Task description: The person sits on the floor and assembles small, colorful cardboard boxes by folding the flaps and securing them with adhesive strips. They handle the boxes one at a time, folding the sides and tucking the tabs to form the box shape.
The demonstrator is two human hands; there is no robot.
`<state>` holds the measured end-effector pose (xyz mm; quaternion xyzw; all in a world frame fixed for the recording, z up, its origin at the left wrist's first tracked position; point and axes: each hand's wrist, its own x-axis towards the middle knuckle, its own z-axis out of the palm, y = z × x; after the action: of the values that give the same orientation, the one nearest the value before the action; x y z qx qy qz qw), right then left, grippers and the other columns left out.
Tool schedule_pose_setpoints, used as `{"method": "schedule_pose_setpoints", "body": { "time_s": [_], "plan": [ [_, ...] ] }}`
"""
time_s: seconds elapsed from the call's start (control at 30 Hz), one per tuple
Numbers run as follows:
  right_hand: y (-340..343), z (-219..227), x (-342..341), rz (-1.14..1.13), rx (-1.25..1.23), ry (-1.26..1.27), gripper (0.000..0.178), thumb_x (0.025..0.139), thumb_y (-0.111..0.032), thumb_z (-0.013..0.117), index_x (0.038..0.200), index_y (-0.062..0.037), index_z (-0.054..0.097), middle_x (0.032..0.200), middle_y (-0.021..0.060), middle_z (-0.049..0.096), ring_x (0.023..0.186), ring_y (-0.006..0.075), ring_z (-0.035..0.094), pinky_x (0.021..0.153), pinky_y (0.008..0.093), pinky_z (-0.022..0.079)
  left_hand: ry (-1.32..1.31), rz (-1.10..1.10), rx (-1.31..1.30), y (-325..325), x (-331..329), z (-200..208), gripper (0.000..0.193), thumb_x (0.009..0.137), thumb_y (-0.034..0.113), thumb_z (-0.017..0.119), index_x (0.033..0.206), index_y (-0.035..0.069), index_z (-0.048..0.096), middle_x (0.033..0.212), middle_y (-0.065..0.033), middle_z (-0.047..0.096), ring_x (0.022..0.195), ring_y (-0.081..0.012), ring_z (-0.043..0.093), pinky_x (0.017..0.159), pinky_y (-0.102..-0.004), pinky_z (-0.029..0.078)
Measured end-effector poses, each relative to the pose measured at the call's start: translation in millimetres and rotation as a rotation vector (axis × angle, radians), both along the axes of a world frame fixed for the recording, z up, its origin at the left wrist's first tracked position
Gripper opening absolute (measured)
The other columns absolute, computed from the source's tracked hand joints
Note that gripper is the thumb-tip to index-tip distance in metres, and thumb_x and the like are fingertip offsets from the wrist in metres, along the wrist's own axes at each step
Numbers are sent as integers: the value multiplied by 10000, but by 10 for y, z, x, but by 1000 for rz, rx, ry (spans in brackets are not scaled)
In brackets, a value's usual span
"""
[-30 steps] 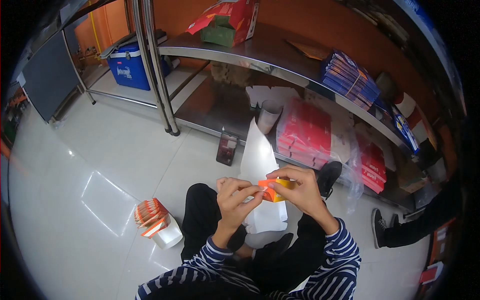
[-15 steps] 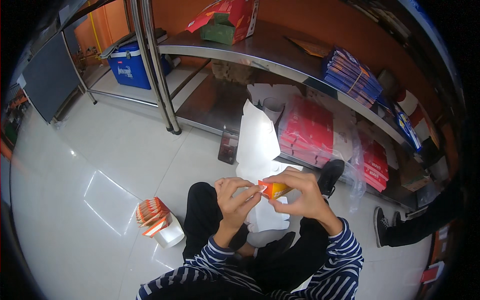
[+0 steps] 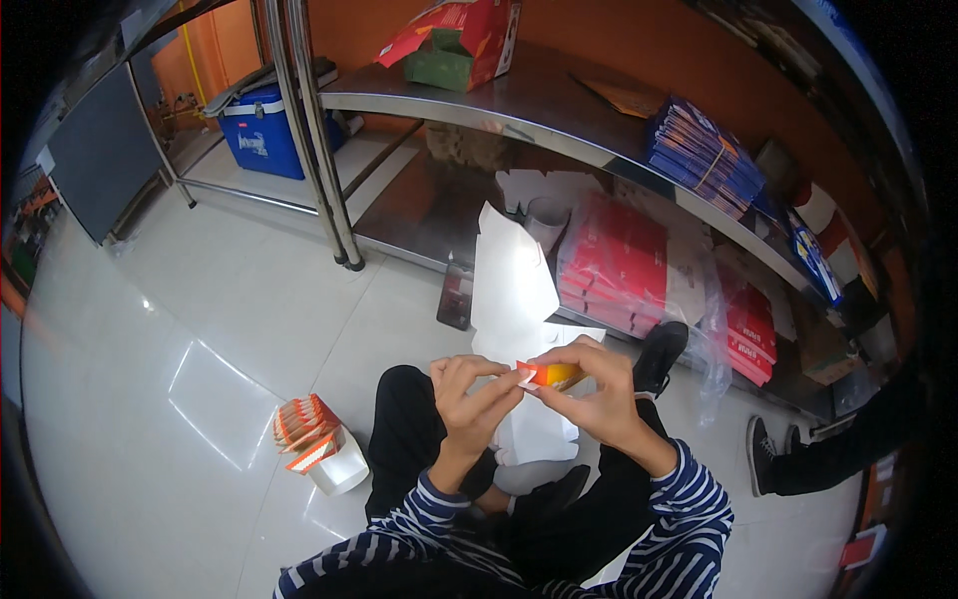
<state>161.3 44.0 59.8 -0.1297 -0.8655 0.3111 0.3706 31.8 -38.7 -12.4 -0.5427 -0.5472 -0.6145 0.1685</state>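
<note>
Centrally, we pinch a small orange carton (image 3: 552,374) between left hand (image 3: 469,394) and right hand (image 3: 589,399), fingers clamped on it, above the lap; folding appears unfinished, finished cartons (image 3: 304,429) stacked on floor (image 3: 200,299).

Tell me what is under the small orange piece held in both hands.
Below the small orange piece lie white paper sheets across the lap in black trousers. The hands hide whatever sits directly beneath the fingers.

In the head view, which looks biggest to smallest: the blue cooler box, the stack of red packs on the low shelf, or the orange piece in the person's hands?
1. Stack of red packs
2. Blue cooler box, which is farther off, so unsure
3. Orange piece, pinched by left hand and right hand
</note>
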Motion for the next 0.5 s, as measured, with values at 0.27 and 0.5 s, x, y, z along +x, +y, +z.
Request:
{"method": "schedule_pose_setpoints", "body": {
  "time_s": [0.27,0.5],
  "plan": [
    [20,45,28,5,68,-55,272,640,-26,710,897,-44,622,845,80,635,715,209,572,631,302,427,-43,-73,-92,-35,-32,62,218,610,80,718,823,115,691,754,-5,608,697,-143,542,678,-291,328],
    [29,52,7,9,74,-21,271,647,-34,712,898,-47,610,858,78,633,715,212,569,636,305,427,-102,-212,-45,-37,-144,79,145,654,55,699,793,95,690,765,-12,647,678,-141,585,652,-261,373]
  ]
}}
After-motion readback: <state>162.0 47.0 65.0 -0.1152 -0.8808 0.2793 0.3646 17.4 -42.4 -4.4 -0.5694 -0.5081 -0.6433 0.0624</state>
